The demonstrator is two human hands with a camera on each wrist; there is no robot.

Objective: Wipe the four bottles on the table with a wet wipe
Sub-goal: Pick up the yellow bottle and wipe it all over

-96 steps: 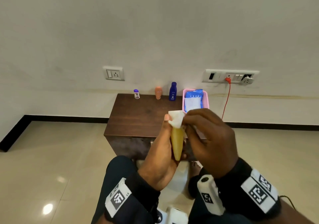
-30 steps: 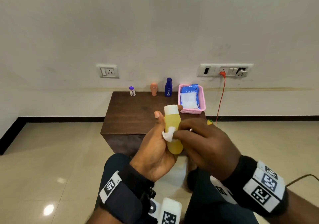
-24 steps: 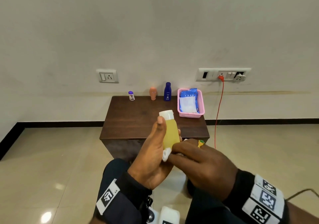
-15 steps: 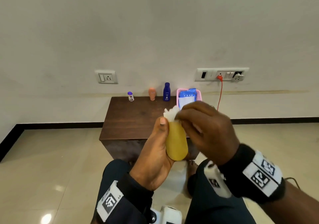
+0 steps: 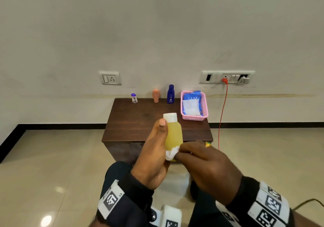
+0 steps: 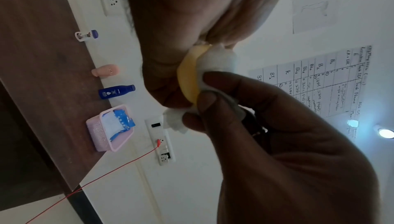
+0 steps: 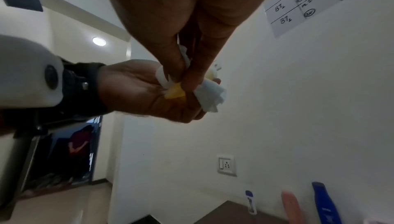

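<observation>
My left hand (image 5: 154, 149) grips a yellow bottle (image 5: 173, 135) with a white cap (image 5: 170, 117), upright in front of me and off the table. My right hand (image 5: 201, 163) pinches a white wet wipe (image 5: 171, 155) against the bottle's bottom end. The left wrist view shows the wet wipe (image 6: 217, 59) wrapped over the yellow bottle (image 6: 187, 76); in the right wrist view the wet wipe (image 7: 210, 96) bunches around the yellow bottle (image 7: 175, 93). At the back of the brown table (image 5: 136, 121) stand a small white bottle (image 5: 134, 98), an orange bottle (image 5: 156, 95) and a blue bottle (image 5: 170, 94).
A pink basket (image 5: 205, 111) with a blue pack of wipes (image 5: 192, 102) sits at the table's back right corner. A red cable (image 5: 221, 118) hangs from the wall socket (image 5: 228, 77) right of the table. My knees are below my hands.
My right hand slid the wipe from the bottle's cap down to its bottom end. The white cap is uncovered again. The left hand keeps holding the bottle.
</observation>
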